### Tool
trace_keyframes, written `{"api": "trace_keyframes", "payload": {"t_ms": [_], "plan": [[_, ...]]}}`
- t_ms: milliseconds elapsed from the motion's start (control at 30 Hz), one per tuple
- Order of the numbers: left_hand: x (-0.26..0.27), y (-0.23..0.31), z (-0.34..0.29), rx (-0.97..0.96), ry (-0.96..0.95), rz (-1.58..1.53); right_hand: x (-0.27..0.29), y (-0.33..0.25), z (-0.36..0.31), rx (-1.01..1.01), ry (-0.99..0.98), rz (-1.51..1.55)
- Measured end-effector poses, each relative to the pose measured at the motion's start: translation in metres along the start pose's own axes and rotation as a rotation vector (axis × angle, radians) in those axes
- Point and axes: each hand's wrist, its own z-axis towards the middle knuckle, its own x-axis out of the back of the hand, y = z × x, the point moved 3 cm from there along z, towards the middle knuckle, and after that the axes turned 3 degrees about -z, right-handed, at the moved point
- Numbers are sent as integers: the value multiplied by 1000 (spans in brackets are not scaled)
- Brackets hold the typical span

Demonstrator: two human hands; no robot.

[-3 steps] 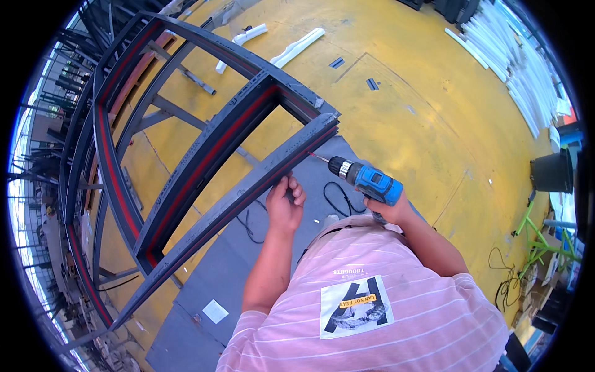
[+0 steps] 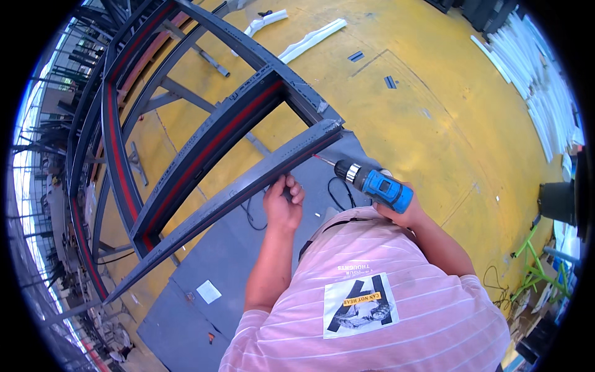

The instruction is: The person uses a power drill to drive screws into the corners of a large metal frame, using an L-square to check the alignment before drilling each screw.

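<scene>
Head view: a blue-and-black drill [image 2: 387,191] sits in the right hand [image 2: 406,212], its fingers wrapped around the grip, and its thin bit [image 2: 324,160] points left and away from the body to the near bar of a dark frame [image 2: 248,183] with red strips (whether the tip has entered the bar is too small to tell). The left hand [image 2: 284,201] is at the lower edge of that same bar, to the left of the bit, its fingers curled in with a small dark thing between them, too hidden to name. From there the frame spreads ahead of the left hand and off to its left.

Below the hands lies a grey sheet [image 2: 180,322], with a dark cable [image 2: 341,193] looped on it between the two hands and a square of white paper [image 2: 209,291] to the left hand's near left. Yellow floor [image 2: 452,136] extends ahead of and to the right of the right hand. Well to the right of that hand stands a black bucket [image 2: 556,201], its contents not discernible; nearer the body from it is a green stand [image 2: 540,266]. Farther ahead on the right, long white strips [image 2: 533,80] lie piled.
</scene>
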Motion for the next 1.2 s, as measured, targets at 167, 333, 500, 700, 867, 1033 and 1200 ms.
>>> {"api": "trace_keyframes", "payload": {"t_ms": [167, 333, 500, 700, 867, 1033, 1200], "plan": [[-14, -23, 12, -255, 228, -57, 100, 25, 39, 316, -207, 11], [-22, -37, 5, -346, 505, -92, 151, 38, 101, 120, -385, 73], [-85, -40, 7, -478, 705, 285, 159, 21, 167, 50, -379, 371], [-92, -49, 2, -750, 878, 716, 134, 11, 197, 58, -554, 337], [-91, -56, 10, -643, 960, 768, 129, -6, 201, 36, -622, 334], [-92, -59, 29, -755, 883, 778, 150, 1, 218, 113, -612, 203], [-110, -63, 13, -744, 742, 314, 138, -21, 208, 116, -583, 151]]}}
